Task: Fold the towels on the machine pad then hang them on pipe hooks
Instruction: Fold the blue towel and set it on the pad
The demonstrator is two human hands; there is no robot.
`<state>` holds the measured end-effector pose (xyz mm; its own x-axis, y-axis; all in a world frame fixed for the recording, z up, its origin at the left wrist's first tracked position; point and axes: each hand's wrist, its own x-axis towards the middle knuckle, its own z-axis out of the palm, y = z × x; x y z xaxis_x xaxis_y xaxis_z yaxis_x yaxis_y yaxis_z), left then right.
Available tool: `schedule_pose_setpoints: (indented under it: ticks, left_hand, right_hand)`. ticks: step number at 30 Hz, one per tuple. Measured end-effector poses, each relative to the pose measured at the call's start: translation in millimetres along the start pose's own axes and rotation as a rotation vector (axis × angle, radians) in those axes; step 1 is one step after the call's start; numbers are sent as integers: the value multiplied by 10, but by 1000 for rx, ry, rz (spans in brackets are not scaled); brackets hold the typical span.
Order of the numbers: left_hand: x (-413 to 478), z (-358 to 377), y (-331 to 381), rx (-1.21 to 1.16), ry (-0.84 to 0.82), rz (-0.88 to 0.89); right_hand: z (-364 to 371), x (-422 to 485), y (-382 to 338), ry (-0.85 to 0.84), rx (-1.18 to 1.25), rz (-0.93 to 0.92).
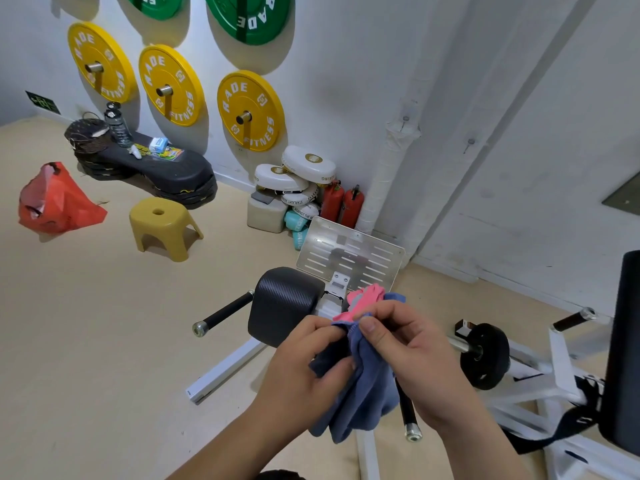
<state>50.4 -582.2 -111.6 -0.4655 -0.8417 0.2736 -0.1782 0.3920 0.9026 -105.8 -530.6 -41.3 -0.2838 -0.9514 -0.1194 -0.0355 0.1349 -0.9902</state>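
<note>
You're at the folding step, left grip (pixel 304 355) and right grip (pixel 408 344) both pinching the blue towel (pixel 360 393) by its hem in mid-air beside the machine pad (pixel 284 303), pink towel (pixel 363 299) bunched behind; next, probably, spread it flat there.

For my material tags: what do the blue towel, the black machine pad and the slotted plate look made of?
Blue towel: napped cloth, likely microfibre; limp matte folds.
Black machine pad: probably vinyl; woven-look texture, slight sheen.
Slotted plate: bare metal, seemingly brushed; dull reflections.
</note>
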Motion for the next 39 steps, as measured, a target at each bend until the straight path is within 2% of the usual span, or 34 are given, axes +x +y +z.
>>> schedule_pose_setpoints:
  ticks: [2, 7, 12, 15, 21, 27, 34, 39]
  left_hand:
    - [15, 32, 8, -21, -34, 10]
    - [-13, -24, -19, 75, -69, 27]
    - [-63, 81, -158, 290, -199, 64]
    - [-94, 144, -317, 410, -253, 22]
    - [-105, 107, -503, 521, -283, 13]
    - [-14, 337, -515, 601, -387, 17]
    - [251, 589, -375, 531, -420, -56]
    - [436, 827, 26, 326, -309, -127]
  right_hand:
    - [-18, 1, 19, 4, -15, 14]
    - [-126, 7, 115, 210, -17, 11]
    - [-83, -14, 208, 281, -40, -23]
    - [-108, 11, 227, 362, -5, -57]
    - [-426, 68, 302, 533, 3, -105]
    - [-872, 31, 477, 710, 59, -96]
    - [-1743, -315, 862, 954, 111, 12]
    - [-2254, -660, 1166, 1010, 214, 96]
